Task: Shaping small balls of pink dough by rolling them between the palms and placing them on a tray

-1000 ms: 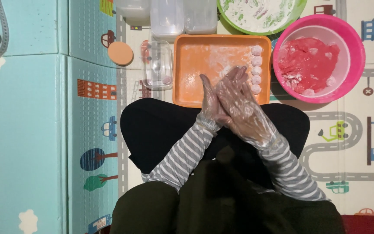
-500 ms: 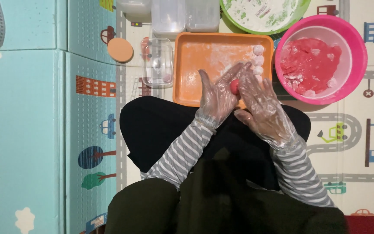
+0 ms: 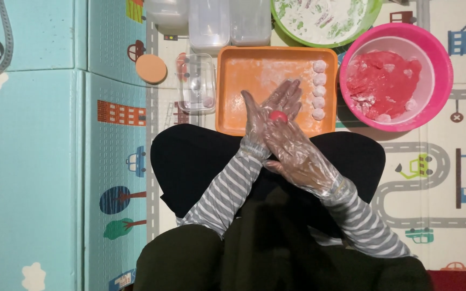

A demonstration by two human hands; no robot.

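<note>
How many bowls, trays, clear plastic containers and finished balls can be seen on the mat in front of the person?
Round plastic bowls: 2, the pink bowl and the green bowl
Orange rectangular tray: 1
Clear plastic containers: 4
Floured balls lined up in the tray: 5
Total: 12

Gloved hands: two, a left hand (image 3: 268,110) and a right hand (image 3: 297,153).
Red dough ball (image 3: 278,116): one, seen between the hands.
Floured balls (image 3: 319,90): five counted, in a column on the tray.
Orange tray (image 3: 244,81): one.
Bowls: two, a pink bowl (image 3: 438,70) and a green bowl (image 3: 370,13).
Clear containers (image 3: 196,83): four counted.
Round orange lid (image 3: 151,68): one.
</note>
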